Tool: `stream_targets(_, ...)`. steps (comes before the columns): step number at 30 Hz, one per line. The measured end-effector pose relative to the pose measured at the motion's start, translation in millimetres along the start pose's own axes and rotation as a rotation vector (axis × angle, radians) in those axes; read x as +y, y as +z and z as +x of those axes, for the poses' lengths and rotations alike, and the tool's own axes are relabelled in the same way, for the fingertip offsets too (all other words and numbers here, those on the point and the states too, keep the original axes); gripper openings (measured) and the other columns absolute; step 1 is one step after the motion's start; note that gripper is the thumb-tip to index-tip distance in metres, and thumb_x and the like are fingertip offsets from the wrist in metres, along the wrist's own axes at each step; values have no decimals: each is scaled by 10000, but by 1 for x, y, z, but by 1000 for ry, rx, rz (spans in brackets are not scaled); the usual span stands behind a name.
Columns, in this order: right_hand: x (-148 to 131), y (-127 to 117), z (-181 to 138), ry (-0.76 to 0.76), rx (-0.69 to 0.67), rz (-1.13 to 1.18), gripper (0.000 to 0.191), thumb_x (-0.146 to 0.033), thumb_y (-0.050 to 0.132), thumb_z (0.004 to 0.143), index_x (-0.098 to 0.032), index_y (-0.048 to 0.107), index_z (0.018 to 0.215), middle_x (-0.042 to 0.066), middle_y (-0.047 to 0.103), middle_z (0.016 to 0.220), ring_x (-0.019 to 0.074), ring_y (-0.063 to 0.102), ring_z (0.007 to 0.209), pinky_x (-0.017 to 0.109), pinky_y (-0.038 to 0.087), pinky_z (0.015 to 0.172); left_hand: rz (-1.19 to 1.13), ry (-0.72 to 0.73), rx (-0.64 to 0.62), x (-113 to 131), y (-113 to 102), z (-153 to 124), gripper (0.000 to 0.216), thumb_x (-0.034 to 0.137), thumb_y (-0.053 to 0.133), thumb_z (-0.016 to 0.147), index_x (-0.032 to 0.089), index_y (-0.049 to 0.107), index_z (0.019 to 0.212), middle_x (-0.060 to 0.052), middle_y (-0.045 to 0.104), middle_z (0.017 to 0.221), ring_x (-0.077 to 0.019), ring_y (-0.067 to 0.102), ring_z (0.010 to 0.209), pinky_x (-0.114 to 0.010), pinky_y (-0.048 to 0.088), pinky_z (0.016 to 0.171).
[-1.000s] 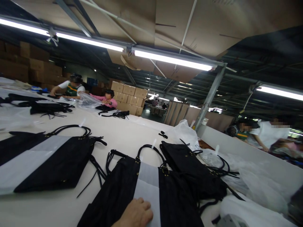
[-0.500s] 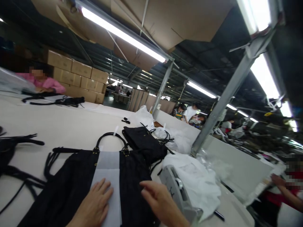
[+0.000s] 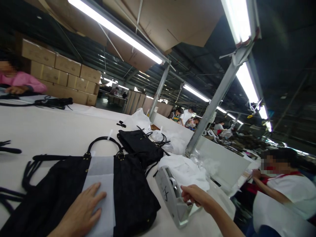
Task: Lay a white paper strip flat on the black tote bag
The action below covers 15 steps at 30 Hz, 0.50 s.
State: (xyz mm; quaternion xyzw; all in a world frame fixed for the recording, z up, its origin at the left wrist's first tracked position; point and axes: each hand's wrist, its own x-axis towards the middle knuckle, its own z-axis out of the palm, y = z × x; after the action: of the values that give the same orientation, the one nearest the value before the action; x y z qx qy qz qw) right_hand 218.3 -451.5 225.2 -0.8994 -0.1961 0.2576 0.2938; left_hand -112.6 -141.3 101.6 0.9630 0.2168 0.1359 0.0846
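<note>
Pressing flat on the white paper band [image 3: 100, 184], the left hand [image 3: 80, 214] lies open, fingers spread, over the black bag [image 3: 133, 194] at the near edge of the table [image 3: 56, 131]. Just beside the bag, the right hand [image 3: 196, 197] pinches at the tape dispenser [image 3: 170, 196], fingers curled.

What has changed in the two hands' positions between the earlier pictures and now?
The right hand came into view and reached right to the grey tape dispenser, fingers at it now. The left hand stays flat on the white paper band around the black bag.
</note>
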Motion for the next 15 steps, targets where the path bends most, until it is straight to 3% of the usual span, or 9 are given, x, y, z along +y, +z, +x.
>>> stream_targets(6, -14, -7, -14, -64, -2, 75, 126, -231, 547, 618, -152, 587, 528, 12, 558, 501, 70, 288, 416, 235, 110, 424, 0, -19, -56, 14, -23, 4, 460, 215, 483, 797, 198, 655, 1223, -173, 508, 1411, -350, 467, 1311, -508, 372, 1102)
stream_targets(9, -11, -14, -31, -100, 39, 112, 142, -250, 538, 632, -166, 568, 522, -3, 539, 502, 74, 295, 435, 237, 130, 430, 34, -15, -118, 26, -43, 11, 466, 169, 482, 763, 152, 664, 1192, -206, 544, 1353, -337, 516, 1262, -475, 398, 1081)
stream_targets(12, 16, -9, -44, -87, 69, 114, 188, -319, 533, 655, -171, 607, 566, -6, 553, 526, 78, 307, 442, 241, 159, 440, 81, -5, -198, 32, -56, 18, 522, 187, 480, 762, 105, 615, 1259, -222, 548, 1339, -339, 523, 1251, -461, 403, 1072)
stream_targets(15, 64, 15, -48, -34, 72, 50, 209, -351, 534, 612, -170, 607, 538, 9, 569, 527, 91, 354, 449, 252, 241, 468, 131, -37, -280, 34, -61, 22, 641, 231, 481, 765, 44, 493, 1378, -246, 472, 1414, -353, 456, 1315, -464, 354, 1110)
